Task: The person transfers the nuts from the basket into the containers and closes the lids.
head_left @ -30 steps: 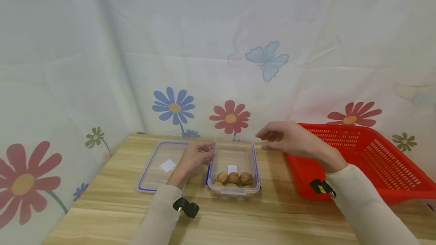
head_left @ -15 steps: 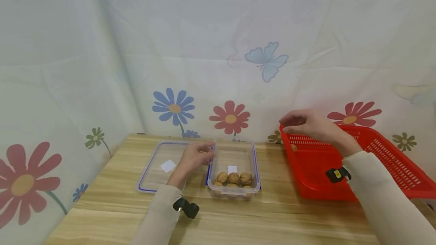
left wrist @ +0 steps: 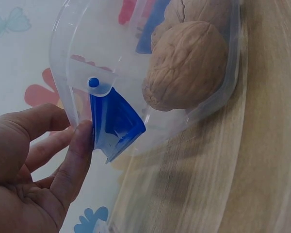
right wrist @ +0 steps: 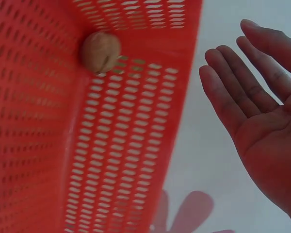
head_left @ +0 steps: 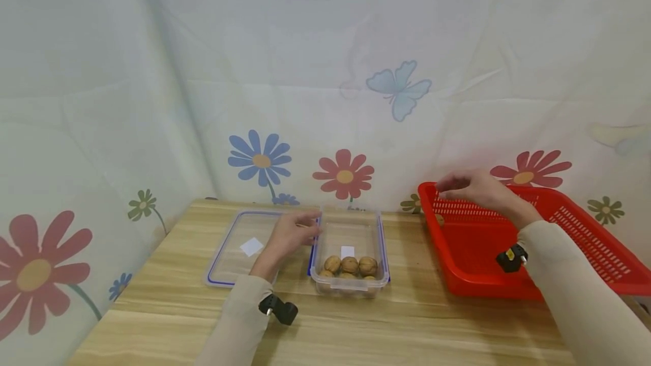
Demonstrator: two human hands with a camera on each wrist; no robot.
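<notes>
My left hand (head_left: 292,236) is at the left rim of a clear food container (head_left: 378,242) with blue side latches. In the left wrist view, thumb and fingers hold the container's edge beside a blue latch (left wrist: 114,121) that hangs down. Several walnuts (head_left: 349,265) lie at the container's near end. My right hand (head_left: 478,191) hovers over the far left part of a red plastic basket (head_left: 447,275), its fingers loosely spread with nothing in them. One walnut (right wrist: 101,52) sits in the basket's corner, also partly visible from the head.
A clear lid (head_left: 229,264) with a blue seal lies left of the container, partly behind my left hand. Everything stands on a wood-grain table (head_left: 356,332). A flower-patterned cloth (head_left: 305,72) hangs close behind the table.
My right hand has moved right, from beside the container to above the basket, uncovering the walnut in the basket. My left hand and the walnuts in the container stay put.
</notes>
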